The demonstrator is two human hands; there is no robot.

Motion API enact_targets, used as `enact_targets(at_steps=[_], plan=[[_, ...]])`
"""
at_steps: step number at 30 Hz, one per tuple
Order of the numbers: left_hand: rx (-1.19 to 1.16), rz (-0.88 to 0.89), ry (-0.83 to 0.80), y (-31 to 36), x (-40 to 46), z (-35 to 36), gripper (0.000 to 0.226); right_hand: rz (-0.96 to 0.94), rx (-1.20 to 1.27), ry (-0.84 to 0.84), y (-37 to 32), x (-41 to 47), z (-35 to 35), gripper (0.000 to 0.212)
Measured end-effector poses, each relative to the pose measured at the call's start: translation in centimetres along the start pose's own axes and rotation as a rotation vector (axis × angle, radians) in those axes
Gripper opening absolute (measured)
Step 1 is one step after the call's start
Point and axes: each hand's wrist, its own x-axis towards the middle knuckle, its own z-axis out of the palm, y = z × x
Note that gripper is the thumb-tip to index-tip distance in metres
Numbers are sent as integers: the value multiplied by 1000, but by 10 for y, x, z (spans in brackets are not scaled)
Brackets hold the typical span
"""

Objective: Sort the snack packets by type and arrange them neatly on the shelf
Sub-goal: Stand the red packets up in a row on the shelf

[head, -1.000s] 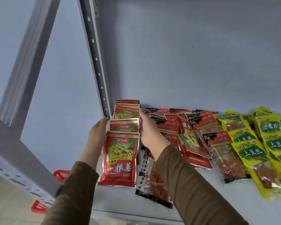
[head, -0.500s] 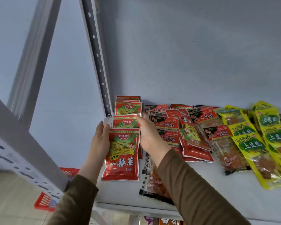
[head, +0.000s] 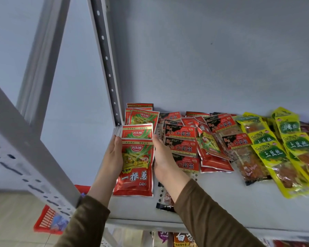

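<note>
Left hand [head: 113, 157] and right hand [head: 161, 157], fingers straight, square our red packets [head: 135, 166]; beside them, black-red packets [head: 183, 147] remain jumbled.

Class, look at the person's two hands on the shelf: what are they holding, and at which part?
The front red packet, by its long side edges: left hand flat against the left edge, right hand against the right edge.

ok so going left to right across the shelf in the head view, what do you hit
left hand → red green-onion packet between the hands → right hand → black-and-red packets → clear packets with red-black tops → yellow-green packets
</note>
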Motion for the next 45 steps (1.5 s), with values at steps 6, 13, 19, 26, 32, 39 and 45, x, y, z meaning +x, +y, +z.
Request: enact_targets(at_steps=[6,13,19,26,32,39,45], plan=[[49,71,-20,1,3,1,39,-84,-106,5,1,0,7,42],[4,29,73,10,24,5,54,-113,-175,112,-37,18,17,46],[-44,17,74,8,20,4,39,-141,-222,97,-37,24,23,32],[25,39,92,13,11,4,43,-138,-206,78,-33,15,18,51],[38,44,66,9,4,2,76,-56,-113,50,-16,9,12,58],[33,2,67,17,-1,3,73,-92,-188,46,-17,-4,21,56],[316,457,213,24,-36,10,62,-421,-464,60,-24,-51,-12,55]])
